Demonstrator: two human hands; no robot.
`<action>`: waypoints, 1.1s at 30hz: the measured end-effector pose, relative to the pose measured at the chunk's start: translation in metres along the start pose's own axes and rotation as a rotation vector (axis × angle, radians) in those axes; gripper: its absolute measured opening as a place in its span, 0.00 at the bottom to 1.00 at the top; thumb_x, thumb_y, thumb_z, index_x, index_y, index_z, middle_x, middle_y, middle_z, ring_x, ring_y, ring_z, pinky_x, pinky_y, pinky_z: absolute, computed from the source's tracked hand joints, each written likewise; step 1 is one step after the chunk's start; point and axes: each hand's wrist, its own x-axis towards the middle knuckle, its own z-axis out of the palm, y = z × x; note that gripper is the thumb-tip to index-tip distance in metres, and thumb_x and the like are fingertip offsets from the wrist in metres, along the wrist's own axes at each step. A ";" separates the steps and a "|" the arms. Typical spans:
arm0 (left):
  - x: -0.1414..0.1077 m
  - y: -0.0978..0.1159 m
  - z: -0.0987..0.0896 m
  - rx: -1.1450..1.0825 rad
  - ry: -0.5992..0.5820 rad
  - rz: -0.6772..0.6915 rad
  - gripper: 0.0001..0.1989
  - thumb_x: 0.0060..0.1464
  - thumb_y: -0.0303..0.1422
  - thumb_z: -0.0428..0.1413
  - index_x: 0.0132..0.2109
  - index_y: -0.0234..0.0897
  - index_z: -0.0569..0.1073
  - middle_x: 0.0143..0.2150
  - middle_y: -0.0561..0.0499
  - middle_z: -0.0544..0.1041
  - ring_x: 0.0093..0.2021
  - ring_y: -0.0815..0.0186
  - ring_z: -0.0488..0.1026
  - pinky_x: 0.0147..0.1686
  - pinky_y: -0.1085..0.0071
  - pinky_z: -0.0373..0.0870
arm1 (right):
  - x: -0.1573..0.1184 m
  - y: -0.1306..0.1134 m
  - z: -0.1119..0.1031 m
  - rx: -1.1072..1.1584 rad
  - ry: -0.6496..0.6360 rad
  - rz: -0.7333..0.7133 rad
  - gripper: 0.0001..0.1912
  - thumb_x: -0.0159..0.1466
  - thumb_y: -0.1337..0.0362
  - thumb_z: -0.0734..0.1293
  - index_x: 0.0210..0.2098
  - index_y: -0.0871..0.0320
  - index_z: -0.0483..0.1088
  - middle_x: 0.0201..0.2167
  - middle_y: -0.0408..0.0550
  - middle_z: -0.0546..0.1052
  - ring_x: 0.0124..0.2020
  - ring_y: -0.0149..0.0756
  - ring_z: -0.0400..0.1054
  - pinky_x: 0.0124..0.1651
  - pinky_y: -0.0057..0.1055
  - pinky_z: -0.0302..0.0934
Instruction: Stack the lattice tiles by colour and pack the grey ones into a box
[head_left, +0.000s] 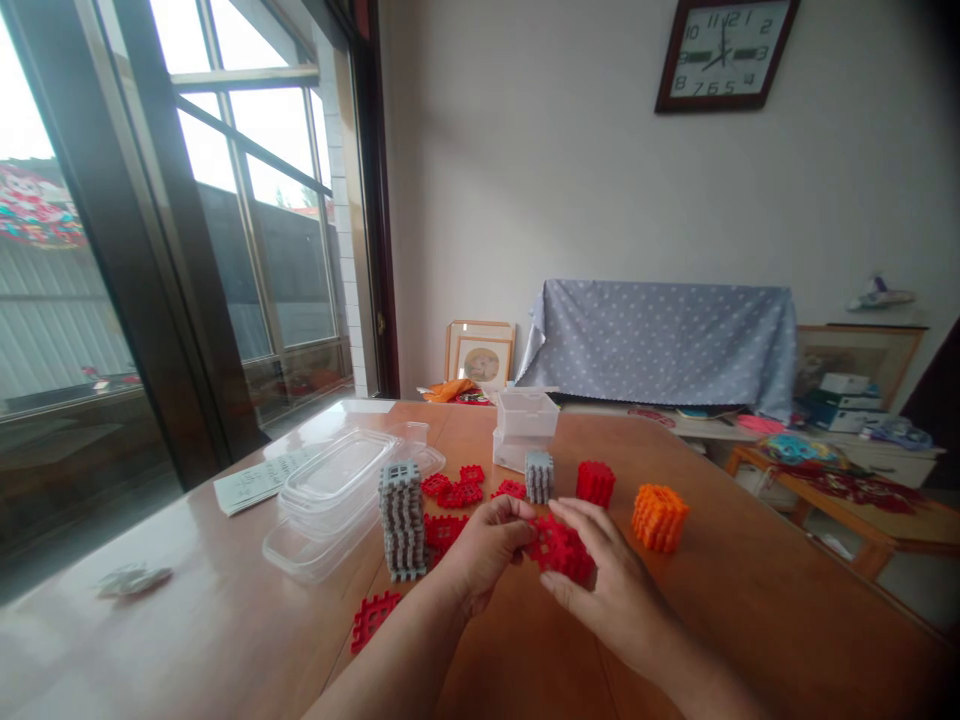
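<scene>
Between my two hands are red notched plastic pieces (561, 552), grouped in a thick block above the table. My right hand (611, 575) wraps round the right side of that block. At its left edge, my left hand (491, 550) pinches with thumb and fingers; the block's near-left corner touches them. A tall stack of grey pieces (403, 522) stands left of my left hand, with red pieces (444, 532) beside it. One red square piece (373, 620) lies nearer, partly behind my left forearm. Beyond my hands are a shorter grey stack (539, 478) and a red stack (595, 484).
An orange stack (660, 518) stands at the right of the wooden table (750, 600). Clear plastic containers (330, 490) and a paper (259, 482) are at the left, near a small plastic packet (133, 580). White boxes (525, 425) stand at the back. Loose red pieces (457, 490) lie mid-table.
</scene>
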 end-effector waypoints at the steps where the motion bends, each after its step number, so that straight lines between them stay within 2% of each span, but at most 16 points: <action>1: 0.000 0.000 -0.001 0.017 -0.002 -0.002 0.12 0.43 0.27 0.61 0.38 0.35 0.71 0.27 0.54 0.72 0.25 0.72 0.65 0.25 0.74 0.57 | 0.000 -0.001 -0.002 0.016 -0.014 -0.017 0.36 0.61 0.62 0.69 0.67 0.47 0.57 0.67 0.51 0.61 0.67 0.47 0.58 0.68 0.49 0.57; 3: 0.001 0.001 -0.002 0.041 -0.016 -0.010 0.11 0.44 0.27 0.60 0.37 0.35 0.72 0.27 0.54 0.72 0.25 0.73 0.64 0.25 0.74 0.56 | 0.001 -0.003 -0.004 0.055 -0.038 -0.041 0.36 0.61 0.66 0.68 0.67 0.46 0.57 0.67 0.49 0.62 0.68 0.45 0.57 0.70 0.48 0.55; 6: 0.000 0.002 -0.002 0.057 -0.039 -0.027 0.10 0.44 0.27 0.60 0.37 0.34 0.72 0.28 0.54 0.71 0.24 0.73 0.63 0.25 0.74 0.55 | 0.001 -0.005 -0.005 0.123 -0.069 -0.051 0.33 0.60 0.69 0.68 0.64 0.46 0.62 0.62 0.48 0.70 0.64 0.43 0.62 0.67 0.45 0.58; 9: -0.001 0.003 -0.001 0.047 -0.028 -0.046 0.11 0.43 0.28 0.60 0.37 0.35 0.71 0.28 0.55 0.72 0.25 0.73 0.64 0.25 0.74 0.54 | 0.002 0.000 -0.006 0.178 -0.084 -0.023 0.30 0.60 0.68 0.68 0.61 0.47 0.66 0.58 0.48 0.73 0.60 0.42 0.66 0.64 0.44 0.62; 14: -0.002 0.006 -0.002 0.078 0.006 -0.050 0.13 0.45 0.32 0.62 0.39 0.36 0.70 0.32 0.52 0.77 0.29 0.70 0.71 0.27 0.74 0.55 | 0.006 0.028 -0.011 0.251 -0.036 0.125 0.31 0.60 0.63 0.69 0.63 0.47 0.63 0.60 0.50 0.72 0.61 0.44 0.66 0.63 0.48 0.61; 19: -0.001 0.009 -0.005 0.119 0.029 -0.060 0.13 0.44 0.33 0.64 0.37 0.36 0.70 0.34 0.50 0.79 0.30 0.69 0.72 0.29 0.73 0.56 | 0.010 0.052 -0.017 0.356 -0.057 0.253 0.33 0.60 0.59 0.69 0.65 0.51 0.62 0.60 0.55 0.73 0.62 0.47 0.66 0.63 0.52 0.59; 24: -0.001 0.013 -0.007 0.148 0.054 -0.041 0.12 0.44 0.34 0.64 0.35 0.36 0.70 0.34 0.50 0.79 0.30 0.69 0.72 0.29 0.73 0.56 | 0.009 0.062 -0.017 0.393 -0.117 0.302 0.36 0.60 0.58 0.70 0.66 0.54 0.61 0.60 0.58 0.73 0.60 0.48 0.68 0.64 0.53 0.57; 30: -0.005 0.016 -0.005 0.154 0.063 0.000 0.10 0.45 0.35 0.62 0.34 0.36 0.71 0.33 0.49 0.79 0.29 0.70 0.71 0.29 0.73 0.55 | 0.007 0.065 -0.012 0.391 -0.193 0.307 0.36 0.61 0.56 0.70 0.67 0.54 0.59 0.63 0.59 0.70 0.64 0.47 0.64 0.67 0.54 0.52; 33: -0.007 0.017 -0.004 0.155 0.072 0.007 0.09 0.46 0.34 0.62 0.34 0.36 0.71 0.33 0.49 0.79 0.29 0.70 0.71 0.29 0.73 0.55 | 0.007 0.065 -0.011 0.401 -0.188 0.298 0.37 0.61 0.56 0.70 0.67 0.54 0.59 0.64 0.60 0.69 0.66 0.48 0.63 0.67 0.55 0.52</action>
